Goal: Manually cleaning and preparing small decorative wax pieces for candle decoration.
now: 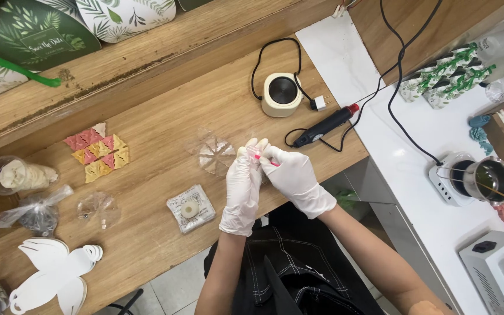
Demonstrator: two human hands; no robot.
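Observation:
Both my hands wear white gloves and meet above the front edge of the wooden table. My left hand and my right hand pinch a small pink piece between their fingertips; its shape is mostly hidden by the fingers. Just left of my fingertips lies a clear plastic mould with wedge-shaped cells. A small square pad with a white ring on it rests below the mould, to the left of my left wrist.
Pink and yellow triangle pieces lie left of centre. A cream round heater and a black corded hand tool sit at the back right. Plastic bags, white bird cutouts and a metal pot on the white counter surround the area.

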